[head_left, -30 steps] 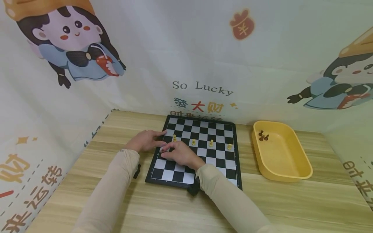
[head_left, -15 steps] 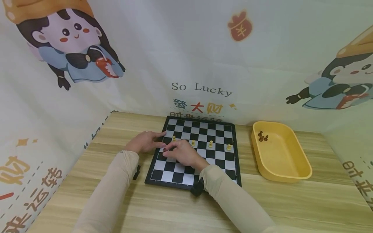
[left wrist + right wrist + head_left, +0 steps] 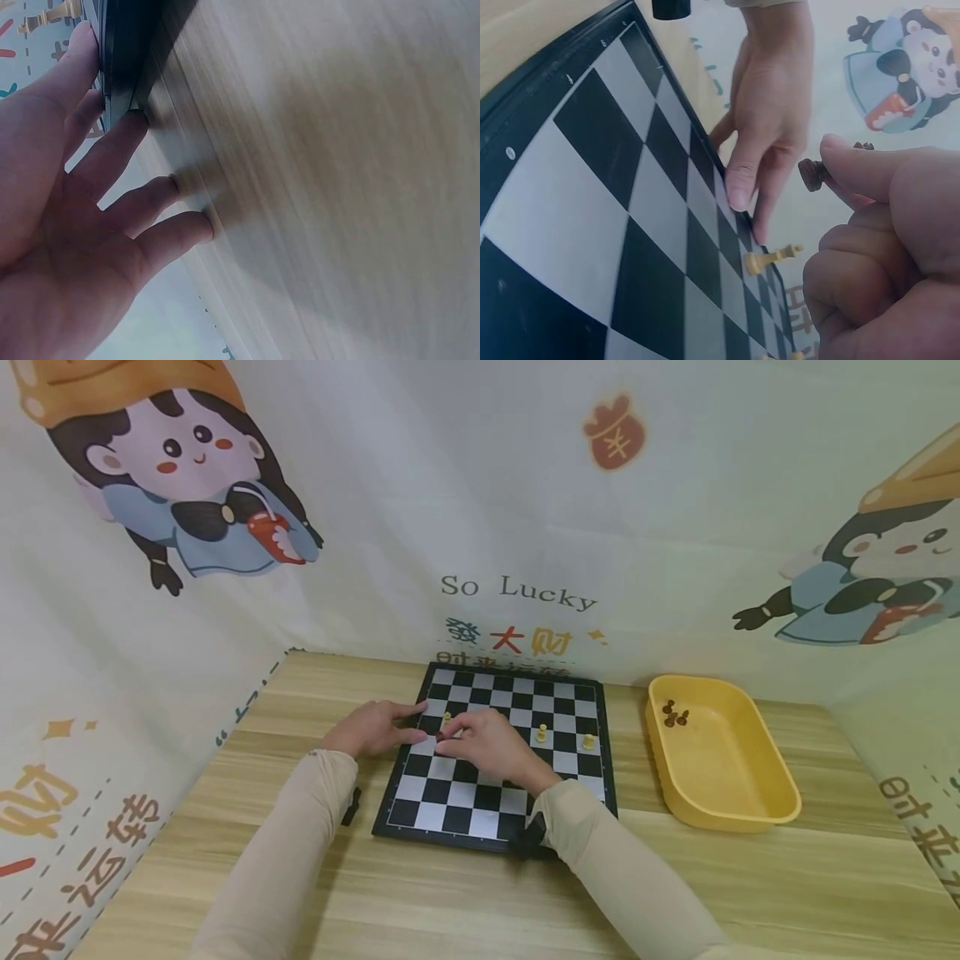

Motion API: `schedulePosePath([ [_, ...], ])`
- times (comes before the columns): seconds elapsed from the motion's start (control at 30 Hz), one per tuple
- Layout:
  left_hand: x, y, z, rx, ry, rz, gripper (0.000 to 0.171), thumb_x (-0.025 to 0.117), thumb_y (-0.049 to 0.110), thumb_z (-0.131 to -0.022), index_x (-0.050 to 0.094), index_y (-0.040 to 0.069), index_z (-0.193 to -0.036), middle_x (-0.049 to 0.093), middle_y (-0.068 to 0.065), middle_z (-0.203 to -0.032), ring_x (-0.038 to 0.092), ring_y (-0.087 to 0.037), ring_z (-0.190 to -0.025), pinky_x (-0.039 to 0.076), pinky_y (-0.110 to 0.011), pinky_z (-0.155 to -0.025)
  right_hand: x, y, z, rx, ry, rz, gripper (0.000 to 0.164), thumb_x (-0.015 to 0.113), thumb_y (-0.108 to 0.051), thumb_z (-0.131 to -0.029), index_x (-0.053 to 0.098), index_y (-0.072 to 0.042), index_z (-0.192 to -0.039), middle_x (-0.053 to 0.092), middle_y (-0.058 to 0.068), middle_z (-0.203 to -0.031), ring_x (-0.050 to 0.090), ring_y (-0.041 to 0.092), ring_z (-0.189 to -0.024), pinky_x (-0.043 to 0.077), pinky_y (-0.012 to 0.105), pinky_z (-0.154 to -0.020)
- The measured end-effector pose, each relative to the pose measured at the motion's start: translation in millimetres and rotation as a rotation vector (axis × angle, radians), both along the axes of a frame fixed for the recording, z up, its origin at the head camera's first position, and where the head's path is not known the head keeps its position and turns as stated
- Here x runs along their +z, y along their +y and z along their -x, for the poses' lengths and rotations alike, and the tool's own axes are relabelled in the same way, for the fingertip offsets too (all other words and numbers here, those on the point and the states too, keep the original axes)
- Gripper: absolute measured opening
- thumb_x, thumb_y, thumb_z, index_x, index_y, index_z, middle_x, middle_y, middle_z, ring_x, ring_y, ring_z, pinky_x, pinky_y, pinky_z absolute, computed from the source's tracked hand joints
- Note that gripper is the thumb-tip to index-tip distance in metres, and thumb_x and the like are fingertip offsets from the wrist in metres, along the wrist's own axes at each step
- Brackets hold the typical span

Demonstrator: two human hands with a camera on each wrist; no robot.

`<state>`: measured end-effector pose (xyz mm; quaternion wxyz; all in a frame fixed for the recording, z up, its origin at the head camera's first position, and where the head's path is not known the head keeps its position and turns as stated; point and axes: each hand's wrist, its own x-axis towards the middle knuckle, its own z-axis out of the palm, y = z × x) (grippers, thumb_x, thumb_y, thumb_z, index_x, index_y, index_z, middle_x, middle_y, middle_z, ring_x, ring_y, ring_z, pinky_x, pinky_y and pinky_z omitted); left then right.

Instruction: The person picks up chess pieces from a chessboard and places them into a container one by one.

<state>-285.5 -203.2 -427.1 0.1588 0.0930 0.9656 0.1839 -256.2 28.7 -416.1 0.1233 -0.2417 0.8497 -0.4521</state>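
A black-and-white chessboard (image 3: 472,822) lies on the wooden table. At its left edge rests my left hand (image 3: 372,727), thumb and index finger extended against the frame; in the left wrist view the other fingers (image 3: 172,232) spread loosely by the table. My right hand (image 3: 491,745) is over the board's left half. Between thumb and index finger it pinches a dark brown chess piece (image 3: 810,175), held tilted above the squares; the fingers cover its middle. Light yellow chess pieces stand in a row: one (image 3: 447,717) just beyond the right fingertips, others (image 3: 542,733) (image 3: 588,742) farther right.
A yellow plastic tray (image 3: 727,768) stands right of the board, with several dark brown chess pieces (image 3: 670,720) in its far left corner. Behind the table hangs a printed white cloth (image 3: 517,510). Wooden tabletop (image 3: 420,902) extends in front of the board.
My right hand has moved right and slightly away from me with the dark chess piece, and now covers one light piece that showed before. The left hand has stayed at the board's edge.
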Motion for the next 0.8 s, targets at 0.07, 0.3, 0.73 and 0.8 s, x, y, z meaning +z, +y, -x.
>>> schedulePosePath([
  [0.07, 0.0, 0.2, -0.3, 0.007, -0.003, -0.003, 0.067, 0.06, 0.054, -0.099, 0.039, 0.03, -0.157, 0.041, -0.021, -0.161, 0.034, -0.049, -0.149, 0.033, -0.064, -0.12, 2.0, 3.1, 0.6, -0.003, -0.014, 0.004, 0.019, 0.074, -0.028, -0.094, 0.077, -0.012, -0.105, 0.071, 0.002, -0.078, 0.045, 0.007, -0.054, 0.035, 0.021, -0.052],
  [0.3, -1.5, -0.6, 0.8, 0.013, -0.002, -0.007, 0.068, 0.061, 0.055, -0.098, 0.04, 0.031, -0.157, 0.041, -0.02, -0.161, 0.034, -0.048, -0.15, 0.032, -0.063, -0.121, 8.0, 13.3, 2.1, -0.004, -0.026, -0.01, 0.02, 0.074, -0.031, -0.094, 0.075, -0.014, -0.105, 0.048, -0.008, -0.057, 0.036, 0.009, -0.049, 0.029, 0.024, -0.049],
  [0.73, -2.0, -0.6, 0.2, 0.019, 0.004, -0.001, 0.067, 0.061, 0.055, -0.098, 0.039, 0.032, -0.157, 0.04, -0.019, -0.161, 0.034, -0.047, -0.15, 0.031, -0.062, -0.123, 24.8, 35.2, 1.3, -0.024, 0.009, -0.039, 0.021, 0.074, -0.03, -0.094, 0.076, -0.013, -0.106, 0.051, -0.006, -0.058, 0.037, 0.009, -0.051, 0.03, 0.024, -0.051],
  [0.8, -2.1, -0.1, 0.3, 0.023, 0.0, -0.001, 0.067, 0.061, 0.055, -0.098, 0.039, 0.032, -0.157, 0.039, -0.019, -0.162, 0.033, -0.048, -0.151, 0.031, -0.062, -0.123, 26.5, 39.6, 2.2, -0.027, 0.011, -0.05, 0.021, 0.074, -0.031, -0.094, 0.076, -0.014, -0.105, 0.05, -0.006, -0.059, 0.038, 0.009, -0.052, 0.031, 0.024, -0.052],
])
